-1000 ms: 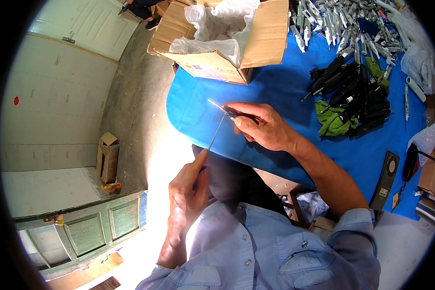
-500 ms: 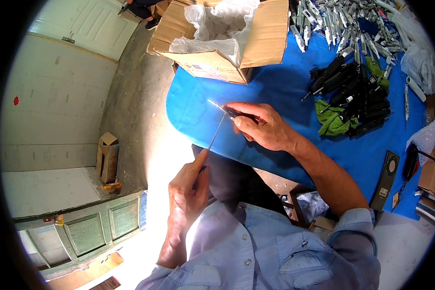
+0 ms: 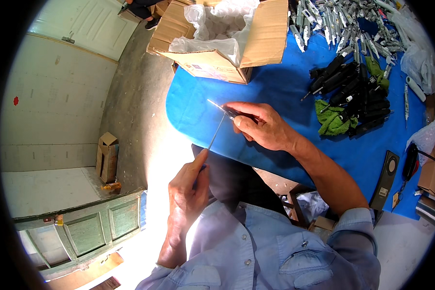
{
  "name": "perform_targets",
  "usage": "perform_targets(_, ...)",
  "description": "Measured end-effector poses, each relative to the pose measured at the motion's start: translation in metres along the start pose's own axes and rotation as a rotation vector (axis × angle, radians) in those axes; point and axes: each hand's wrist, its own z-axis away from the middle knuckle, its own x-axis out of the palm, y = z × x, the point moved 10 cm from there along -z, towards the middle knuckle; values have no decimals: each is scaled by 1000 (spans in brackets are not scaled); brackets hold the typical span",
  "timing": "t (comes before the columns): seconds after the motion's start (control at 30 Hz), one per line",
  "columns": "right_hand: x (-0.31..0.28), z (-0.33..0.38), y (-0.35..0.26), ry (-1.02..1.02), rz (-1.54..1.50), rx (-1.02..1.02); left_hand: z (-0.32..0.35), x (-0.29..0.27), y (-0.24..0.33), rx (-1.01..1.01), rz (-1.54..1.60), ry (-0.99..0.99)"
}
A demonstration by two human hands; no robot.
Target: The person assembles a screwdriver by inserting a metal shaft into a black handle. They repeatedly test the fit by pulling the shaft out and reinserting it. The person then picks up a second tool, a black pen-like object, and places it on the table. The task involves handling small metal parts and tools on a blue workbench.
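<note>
Standing at the far left is a pale wall [image 3: 58, 106] with a red mark [image 3: 16, 100] on it, and below it you have a green panelled door [image 3: 84, 234]. Next comes a small cardboard box [image 3: 107, 157] on the floor [image 3: 130, 111], and farther back you see another person's dark shoe [image 3: 152, 23].

Nearer the middle, your left hand [image 3: 186, 186] is held low, off the near edge of the blue worktop [image 3: 183, 104]. Its grip is clamped on a thin metal tool [image 3: 216, 132], with a bit of blue showing beside your fingers. The tool slants up and to the right, and its far end meets a small dark piece [image 3: 230, 114]; you cannot tell whether it goes in or only touches. Behind this, a large carton [image 3: 217, 65] with its flaps spread holds crumpled clear plastic [image 3: 217, 29].

Just to the right, your right hand [image 3: 266, 126] is over the worktop, its grip clamped on that dark piece between thumb and fingers. A thin bright tip [image 3: 215, 104] sticks out from it, up and to the left.

Farther right you have black tools [image 3: 343, 82] in a pile, a green cloth [image 3: 332, 123] against them and a heap of silvery pens [image 3: 331, 21] behind. A long dark bar [image 3: 385, 181] lies near the right edge, beside a black handle [image 3: 411, 161].
</note>
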Motion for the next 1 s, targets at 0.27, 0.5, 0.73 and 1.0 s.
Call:
perform_targets(0.27,2,0,-1,-10,3,-9,2,-1,-4,-24,44,-1)
perform_targets(0.5,1,0,-4,-5,17,-35,-1,-3,-8,-75,159,7)
perform_targets(0.73,3,1,-7,-19,29,-36,7,1,-30,-422,415,-85)
perform_targets(1.0,5,1,-11,-25,59,-76,3,-5,-28,-320,278,-104)
